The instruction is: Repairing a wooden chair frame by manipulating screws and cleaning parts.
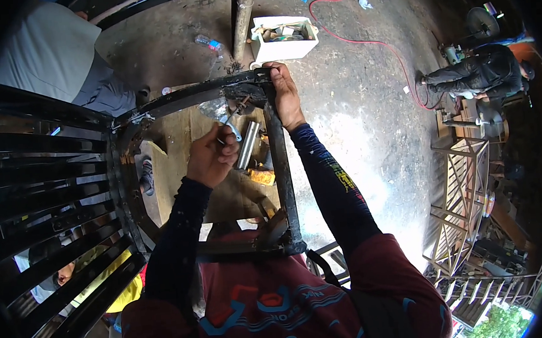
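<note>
My left hand (213, 154) is closed on a silver wrench (235, 130), whose far end is up by a rusty bolt (243, 105) inside the corner of a black metal frame (177, 91). My right hand (286, 95) grips that frame at its upper right corner. Inside the frame, a wooden board (178, 188) shows below, with a shiny metal cylinder (248, 144) and a yellowish worn object (262, 176) on it. Black slats (45, 177) join the frame on the left.
A white bin (284, 45) of offcuts, a post (241, 17), a bottle (205, 41) and a red hose (381, 42) are on the concrete floor. One person (49, 59) is at upper left, another (490, 72) at right near metal racks (461, 193), others behind the slats.
</note>
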Demonstrator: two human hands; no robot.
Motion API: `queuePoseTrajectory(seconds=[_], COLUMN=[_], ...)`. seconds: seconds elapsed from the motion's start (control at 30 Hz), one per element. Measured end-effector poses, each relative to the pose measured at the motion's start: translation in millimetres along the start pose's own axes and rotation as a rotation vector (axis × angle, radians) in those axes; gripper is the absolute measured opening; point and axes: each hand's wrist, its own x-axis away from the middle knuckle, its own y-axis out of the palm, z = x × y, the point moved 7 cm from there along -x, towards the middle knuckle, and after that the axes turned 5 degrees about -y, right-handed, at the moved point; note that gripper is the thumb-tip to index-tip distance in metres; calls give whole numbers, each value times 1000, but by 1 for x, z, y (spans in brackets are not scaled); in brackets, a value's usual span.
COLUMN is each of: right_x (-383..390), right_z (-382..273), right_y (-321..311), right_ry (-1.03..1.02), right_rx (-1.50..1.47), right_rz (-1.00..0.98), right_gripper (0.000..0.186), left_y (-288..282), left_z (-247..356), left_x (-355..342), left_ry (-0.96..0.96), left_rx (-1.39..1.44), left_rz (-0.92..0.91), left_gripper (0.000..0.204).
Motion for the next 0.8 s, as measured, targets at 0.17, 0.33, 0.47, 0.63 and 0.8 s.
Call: queuePoseTrajectory(seconds=[0.17, 0.33, 0.47, 0.63, 0.8], right_x=[1, 0, 1, -2, -1], right_z=[5, 0, 3, 6, 8], right_y=[-6, -4, 2, -5, -6], right_ry=[21, 4, 34, 35, 33], right_rx=[-74, -4, -49, -63, -19], right_rz=[9, 16, 24, 10, 24], right_gripper=[30, 26, 25, 24, 23], left_y=[12, -3, 4, 12, -3], left_z=[-23, -40, -32, -37, -31], left_x=[-17, -6, 1, 6, 2], left_ry=[-35, -298, -400, -474, -509], left_rx=[172, 68, 204, 55, 209], left_rz=[-37, 143, -125, 247, 67], left_gripper=[36, 61, 65, 52, 43])
